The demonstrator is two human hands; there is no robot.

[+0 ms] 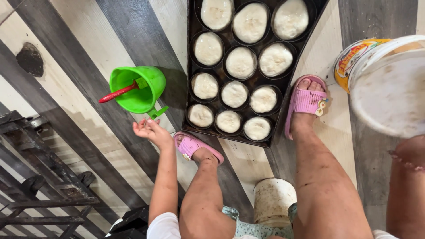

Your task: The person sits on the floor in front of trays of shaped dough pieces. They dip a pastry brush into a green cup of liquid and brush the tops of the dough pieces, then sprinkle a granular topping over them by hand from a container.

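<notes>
**On the striped floor, our left hand hangs loose by the green cup**

Below us lies a plank floor [66, 79] in wide bands of pale cream and dark grey, with a dark stain near its upper left. At the lower left stands a black metal frame [40, 177] with small wheels.

We sit low, our feet in pink sandals: the left sandal [195, 148] touches the near corner of a dark baking tray [191, 79], the right sandal [305, 104] lies along its right edge. Every round cup of the tray holds a pale dough round [240, 62]. A worn white bucket [272, 199] stands between our knees.

Open floor stretches left of the tray, around and beyond the green cup [141, 88]; the frame closes off the lower left.

Our left hand [149, 129] hangs just below the green cup, fingers loosely spread, gripping nothing. Its fingertips are near the cup's small handle; we cannot tell whether they touch it. A red-handled tool [118, 92] leans out of the cup to the left.

Our right hand [411, 152] bears a big white tub [389, 84] tilted at the right edge; its fingers are hidden, so we cannot tell their grip.
</notes>
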